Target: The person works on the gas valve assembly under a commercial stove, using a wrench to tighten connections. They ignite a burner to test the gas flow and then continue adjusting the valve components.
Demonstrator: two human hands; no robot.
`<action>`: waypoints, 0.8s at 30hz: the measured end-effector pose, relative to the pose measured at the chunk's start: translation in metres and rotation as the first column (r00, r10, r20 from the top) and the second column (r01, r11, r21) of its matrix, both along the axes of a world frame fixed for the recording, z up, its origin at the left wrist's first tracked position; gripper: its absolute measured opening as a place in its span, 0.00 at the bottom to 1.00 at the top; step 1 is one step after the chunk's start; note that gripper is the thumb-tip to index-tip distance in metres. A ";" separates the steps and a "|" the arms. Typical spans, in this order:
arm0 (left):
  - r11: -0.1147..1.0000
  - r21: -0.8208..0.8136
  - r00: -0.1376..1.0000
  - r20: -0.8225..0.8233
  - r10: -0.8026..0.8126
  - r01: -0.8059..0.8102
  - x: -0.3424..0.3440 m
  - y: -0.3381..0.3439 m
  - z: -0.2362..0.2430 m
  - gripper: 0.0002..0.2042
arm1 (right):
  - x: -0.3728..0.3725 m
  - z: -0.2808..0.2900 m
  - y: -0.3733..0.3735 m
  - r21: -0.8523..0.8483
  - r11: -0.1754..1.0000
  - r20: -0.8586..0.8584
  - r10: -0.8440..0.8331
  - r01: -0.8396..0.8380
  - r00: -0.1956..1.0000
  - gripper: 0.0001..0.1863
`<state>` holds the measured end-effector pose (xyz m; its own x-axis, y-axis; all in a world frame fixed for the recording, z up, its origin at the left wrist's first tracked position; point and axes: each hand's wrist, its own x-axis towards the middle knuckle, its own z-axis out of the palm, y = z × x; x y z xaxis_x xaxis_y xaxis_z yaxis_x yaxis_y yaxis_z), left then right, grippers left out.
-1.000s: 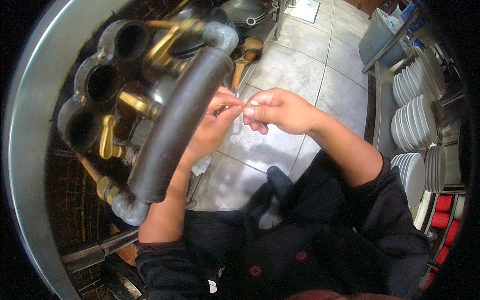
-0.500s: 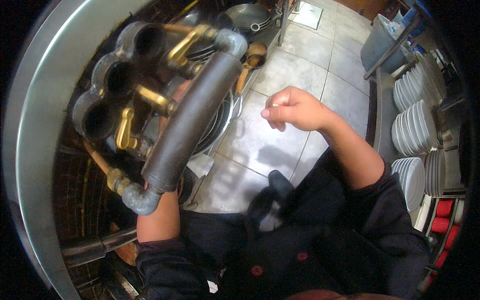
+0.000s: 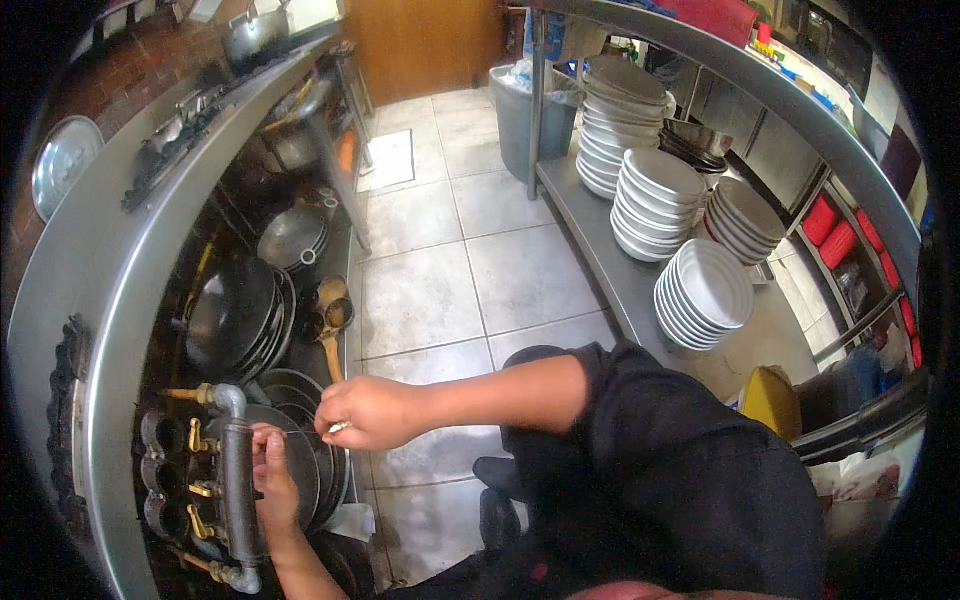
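A dark gas pipe (image 3: 240, 490) with brass valves (image 3: 203, 490) stands at the lower left, beside round black burner openings (image 3: 168, 477). My left hand (image 3: 277, 485) is at the pipe's right side, thumb raised and fingers curled, partly hidden behind the pipe. My right hand (image 3: 378, 412) is closed in a pinch close by, above the stacked pans. From it shows a small white piece (image 3: 340, 427), with a thin pale strand (image 3: 305, 432) running toward my left fingers. Whether the left fingers grip its end is hard to see.
Dark pans (image 3: 235, 315) and a wooden-handled ladle (image 3: 332, 345) fill the low shelf on the left. White plates (image 3: 705, 290) are stacked on the right shelf. A grey bin (image 3: 530, 125) stands farther back, beyond the tiled floor (image 3: 430, 290).
My view has swung up toward the aisle and the pipe now appears smaller. My right hand has come left, from over the floor to beside my left hand at the pipe.
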<state>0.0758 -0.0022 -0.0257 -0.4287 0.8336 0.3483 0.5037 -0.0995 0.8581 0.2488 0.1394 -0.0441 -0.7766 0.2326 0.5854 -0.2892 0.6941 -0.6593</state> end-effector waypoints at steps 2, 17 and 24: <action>0.999 0.032 0.999 0.000 -0.043 0.043 -0.004 0.005 -0.005 0.04 | 0.009 0.004 0.000 -0.003 1.000 0.000 -0.012 0.012 1.000 0.09; 1.000 -0.013 0.999 0.042 0.010 -0.010 0.005 -0.002 0.004 0.07 | 0.009 0.007 -0.011 0.089 0.994 -0.030 -0.059 0.062 0.998 0.09; 0.999 0.042 0.998 0.059 0.000 -0.003 0.002 -0.002 -0.003 0.06 | 0.009 0.008 -0.013 0.114 0.992 -0.067 -0.047 0.055 0.997 0.09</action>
